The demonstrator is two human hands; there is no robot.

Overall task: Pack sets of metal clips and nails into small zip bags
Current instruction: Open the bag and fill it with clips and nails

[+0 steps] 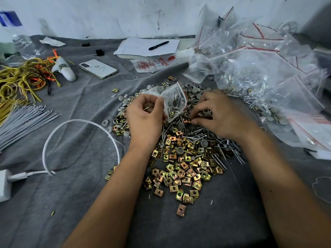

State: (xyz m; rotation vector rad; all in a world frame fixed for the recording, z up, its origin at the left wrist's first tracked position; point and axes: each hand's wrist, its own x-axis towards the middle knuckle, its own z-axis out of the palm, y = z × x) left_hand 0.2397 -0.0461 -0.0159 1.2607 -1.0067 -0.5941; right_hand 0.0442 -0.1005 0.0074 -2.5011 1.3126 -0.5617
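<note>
- while my left hand [145, 113] pinches the small zip bag [172, 101] by its mouth, nails already show inside.
- right hand [220, 115]: fingers curled into the pile, pinching a metal clip [188, 120], i judge.
- bag mouth lies just left of that hand, opening tilted up-left.
- loose clips [182, 169] nearer me on the tabletop [71, 144].

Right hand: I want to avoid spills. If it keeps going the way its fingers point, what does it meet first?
Probably the small zip bag held by the left hand; depth is unclear.
</note>
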